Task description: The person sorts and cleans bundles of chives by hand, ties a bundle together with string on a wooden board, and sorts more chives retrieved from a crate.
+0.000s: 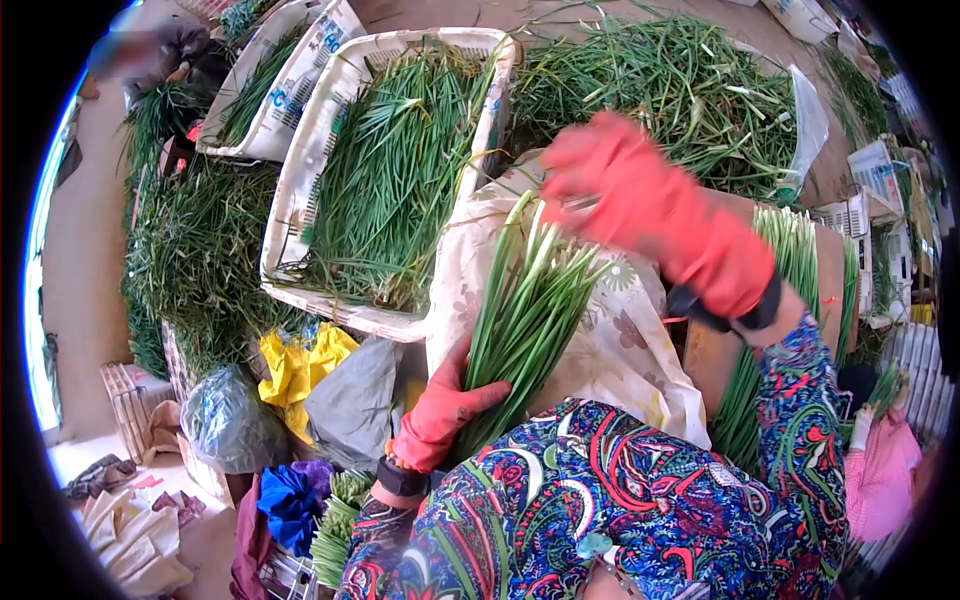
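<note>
My left hand (pixel 440 408), in a red rubber glove, is wrapped around the lower part of a bunch of green chives (pixel 525 330). The bunch stands tilted, with its pale stem ends up. Beside those ends is my right hand (pixel 610 185), also in a red glove and blurred by motion. Whether its fingers grip anything does not show. Beneath the bunch spreads a cream flowered cloth (pixel 630 330), which covers my work surface and lap.
Ahead is a white plastic basket (pixel 285 240) of loose chives, with a heap of chives (pixel 660 95) behind right. More bundled chives (pixel 785 240) lie to the right. A yellow bag (pixel 300 370) and a grey bag (pixel 358 400) sit left. Another person (pixel 185 50) is at the far left.
</note>
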`<state>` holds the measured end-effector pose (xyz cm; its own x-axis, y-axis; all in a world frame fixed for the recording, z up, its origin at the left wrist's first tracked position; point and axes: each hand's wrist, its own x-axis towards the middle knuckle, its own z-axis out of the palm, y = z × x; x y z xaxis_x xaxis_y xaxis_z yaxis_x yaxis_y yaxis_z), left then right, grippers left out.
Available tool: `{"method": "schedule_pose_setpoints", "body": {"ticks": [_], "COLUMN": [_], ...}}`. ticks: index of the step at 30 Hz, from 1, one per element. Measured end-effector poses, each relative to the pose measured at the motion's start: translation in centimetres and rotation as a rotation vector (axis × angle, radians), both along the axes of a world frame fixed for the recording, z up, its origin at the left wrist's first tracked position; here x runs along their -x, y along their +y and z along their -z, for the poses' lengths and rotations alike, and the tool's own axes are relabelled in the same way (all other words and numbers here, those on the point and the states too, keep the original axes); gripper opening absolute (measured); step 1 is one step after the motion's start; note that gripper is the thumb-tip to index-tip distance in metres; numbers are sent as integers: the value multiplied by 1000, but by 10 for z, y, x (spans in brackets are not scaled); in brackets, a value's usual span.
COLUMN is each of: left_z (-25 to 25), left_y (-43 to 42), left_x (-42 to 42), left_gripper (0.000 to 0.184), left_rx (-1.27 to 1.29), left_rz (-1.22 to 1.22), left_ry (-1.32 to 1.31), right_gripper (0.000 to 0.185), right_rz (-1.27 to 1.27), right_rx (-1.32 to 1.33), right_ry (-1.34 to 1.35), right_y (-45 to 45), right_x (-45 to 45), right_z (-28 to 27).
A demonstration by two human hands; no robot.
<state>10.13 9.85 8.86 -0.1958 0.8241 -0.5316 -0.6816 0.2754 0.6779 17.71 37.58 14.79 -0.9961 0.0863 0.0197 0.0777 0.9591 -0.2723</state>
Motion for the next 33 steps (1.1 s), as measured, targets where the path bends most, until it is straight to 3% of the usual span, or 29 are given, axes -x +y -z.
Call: {"method": "schedule_pose_setpoints", "body": {"ticks": [1,3,8,11,14,16,17,18,19,20,21,22,24,27,29,31,33], "left_z": [0,0,3,4,0,1,1,1,1,1,6,3,3,13,2,-3,4], "left_y": [2,-1,-5,-4,-2,-3,-3,-5,-8,-12,-18,-20,-23,-28,-21,-20,-24], "left_x": [0,-2,-2,-1,-1,-2,-2,-1,1,2,3,4,10,11,8,6,6], "left_gripper": [72,71,69,70,71,72,72,72,73,70,64,61,57,55,54,55,55], "left_rx": [0,-3,-19,-61,-63,-58,-46,-33,-19,27,93,133,159,158,173,220,238], "left_rz": [1,9,4,17,19,7,0,-8,-16,-43,-73,-75,-81,-72,-66,-52,-63], "left_ry": [6,14,8,-21,-59,-96,-97,-98,-99,-91,-53,-73,-75,-61,-73,-65,-47], "right_gripper": [58,73,29,9,13,26,31,29,17,19,26,23,23,28,32,31,30], "right_rz": [139,190,-13,-133,-109,-43,146,267,157,177,717,721,612,243,231,228,129], "right_rx": [-166,-369,38,62,-203,178,542,277,-373,-213,24,-526,52,745,849,506,565], "right_ry": [-39,-26,-177,274,80,278,415,428,234,526,378,383,407,168,-136,-273,-373], "right_y": [-30,-57,-71,-64,-45,-19,-14,10,30,70,75,125,109,39,8,-3,-5], "right_x": [-1,2,19,10,9,10,3,2,-1,-13,-15,-28,-27,-23,-16,-10,-2], "right_z": [27,63,76,87,69,64,52,46,13,16,-4,20,33,30,22,24,43]}}
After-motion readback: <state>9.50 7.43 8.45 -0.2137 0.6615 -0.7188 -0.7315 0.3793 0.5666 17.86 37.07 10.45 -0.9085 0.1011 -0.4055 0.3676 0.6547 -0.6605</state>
